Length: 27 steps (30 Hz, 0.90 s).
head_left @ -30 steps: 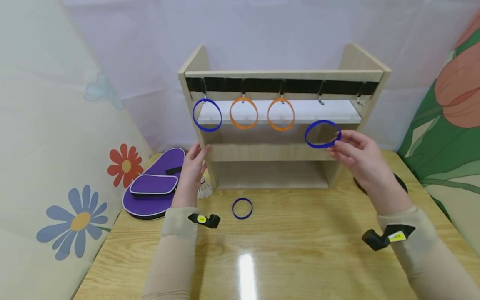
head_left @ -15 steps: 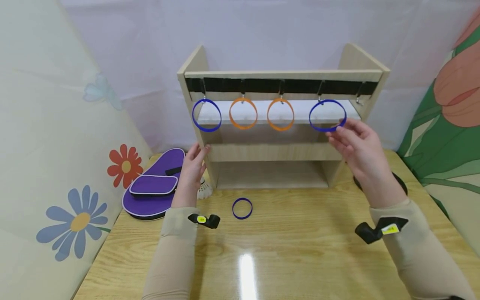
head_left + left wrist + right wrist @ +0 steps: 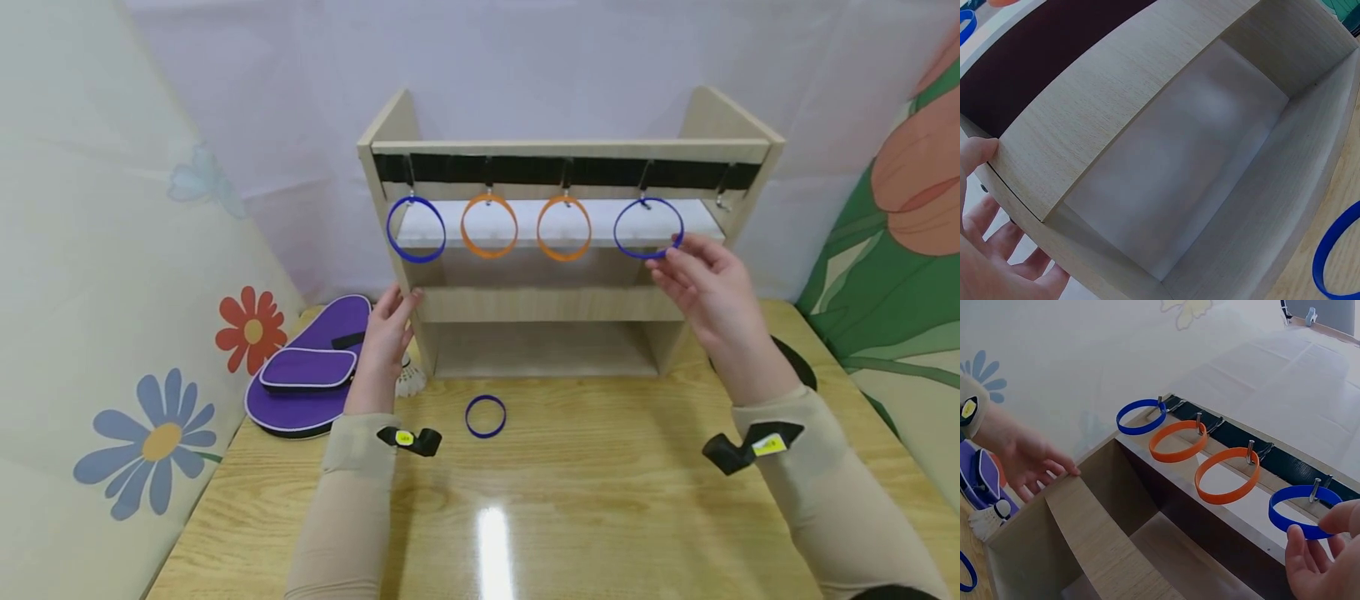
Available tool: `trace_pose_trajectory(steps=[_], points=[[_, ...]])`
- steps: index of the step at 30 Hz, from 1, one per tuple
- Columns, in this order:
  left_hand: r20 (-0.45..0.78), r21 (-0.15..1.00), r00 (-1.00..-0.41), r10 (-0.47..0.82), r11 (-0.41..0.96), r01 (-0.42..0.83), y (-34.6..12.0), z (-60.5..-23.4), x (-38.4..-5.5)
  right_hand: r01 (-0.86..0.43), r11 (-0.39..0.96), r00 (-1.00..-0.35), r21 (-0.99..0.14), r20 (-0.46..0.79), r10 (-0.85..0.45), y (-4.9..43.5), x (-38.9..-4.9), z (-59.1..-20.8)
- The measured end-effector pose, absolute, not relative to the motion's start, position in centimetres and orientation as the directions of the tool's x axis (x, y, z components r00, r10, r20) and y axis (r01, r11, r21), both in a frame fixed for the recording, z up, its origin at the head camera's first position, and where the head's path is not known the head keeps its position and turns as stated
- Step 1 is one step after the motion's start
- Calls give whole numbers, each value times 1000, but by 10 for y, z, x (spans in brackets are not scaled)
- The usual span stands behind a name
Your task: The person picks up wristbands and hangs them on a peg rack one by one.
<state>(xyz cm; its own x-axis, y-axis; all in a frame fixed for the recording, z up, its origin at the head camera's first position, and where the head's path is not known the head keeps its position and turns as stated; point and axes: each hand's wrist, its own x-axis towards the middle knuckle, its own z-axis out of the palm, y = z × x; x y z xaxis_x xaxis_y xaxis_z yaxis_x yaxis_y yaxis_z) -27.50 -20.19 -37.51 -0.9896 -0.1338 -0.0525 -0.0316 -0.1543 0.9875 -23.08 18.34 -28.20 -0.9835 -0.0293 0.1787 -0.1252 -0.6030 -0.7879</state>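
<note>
My right hand (image 3: 708, 292) pinches a blue wristband (image 3: 1277, 519) by its lower right edge, thumb on one side and fingers on the other. The fourth metal hook (image 3: 1315, 489) stands inside this band's loop. On the other hooks hang a blue wristband (image 3: 417, 260) at the far left and two orange wristbands, one (image 3: 489, 254) beside the other (image 3: 564, 257). My left hand (image 3: 386, 342) grips the left side panel of the wooden shelf (image 3: 525, 305), thumb on the front edge, fingers on the outer face. Another blue wristband (image 3: 486, 435) lies on the table before the shelf.
The rightmost hook (image 3: 722, 201) bears no band. Left of the shelf lie a purple racket case (image 3: 307, 408) and a white shuttlecock (image 3: 409, 380). A dark round object (image 3: 797, 362) sits partly hidden behind the right forearm. Decorated walls flank the wooden table (image 3: 585, 500).
My right hand has raised the blue wristband from below the fourth hook, then shifted it slightly left, so it now overlaps that hook. The left hand has stayed on the side panel.
</note>
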Motion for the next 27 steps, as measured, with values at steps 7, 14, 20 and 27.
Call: trace_pose_trajectory(steps=[7, 14, 20, 27], points=[[-63, 988, -990, -127, -149, -44, -201, -373, -274, -111, -573, -988, -812, 152, -25, 183, -235, -286], [-64, 990, -990, -126, -134, -47, -202, -372, -273, -98, -571, -988, -815, 148, -43, 178, -239, -289], [-57, 990, -990, -127, -137, -40, -202, -372, -273, -86, -556, -988, -827, 141, -57, 175, -241, -292], [-53, 990, -991, -126, -134, -36, -202, -374, -273, -43, -483, -995, -875, 82, -60, 172, -241, -300]])
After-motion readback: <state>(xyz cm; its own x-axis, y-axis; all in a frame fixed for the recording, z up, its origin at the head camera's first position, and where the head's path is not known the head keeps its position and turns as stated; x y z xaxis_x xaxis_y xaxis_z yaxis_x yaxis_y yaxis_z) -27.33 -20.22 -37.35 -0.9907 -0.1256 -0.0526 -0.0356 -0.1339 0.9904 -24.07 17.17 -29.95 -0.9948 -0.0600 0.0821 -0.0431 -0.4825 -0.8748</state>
